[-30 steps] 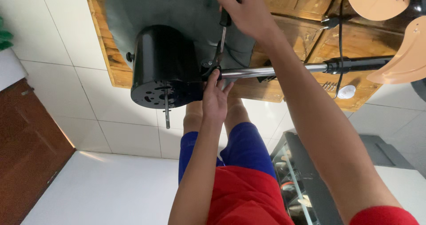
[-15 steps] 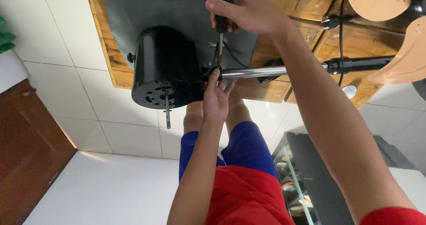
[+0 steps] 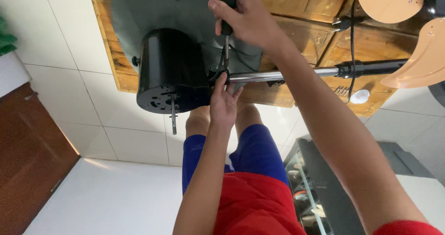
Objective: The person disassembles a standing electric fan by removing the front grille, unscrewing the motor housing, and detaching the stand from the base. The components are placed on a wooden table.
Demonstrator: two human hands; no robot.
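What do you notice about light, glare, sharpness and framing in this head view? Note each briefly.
Head view: soft, even daylight with no hard shadows. A faint sheen runs along the metal pole, and a bright glare line lies along the foot of the wooden door. The left hand, right hand and black motor housing are sharp. The screwdriver is cut off by the top edge.

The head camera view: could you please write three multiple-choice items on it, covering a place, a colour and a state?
1. Where does the black motor housing lie?
A. on the wooden pallet table
B. on the tiled floor
C. in the lap

2. What colour are the fan blades?
A. blue
B. pale peach
C. black

3. What is the right hand doing?
A. hanging open
B. gripping the screwdriver
C. holding a blade

Answers: 1 A, it rests on the planks; 2 B, peach at top right; 3 B, fingers wrap the handle, while the left hand touches the metal pole.
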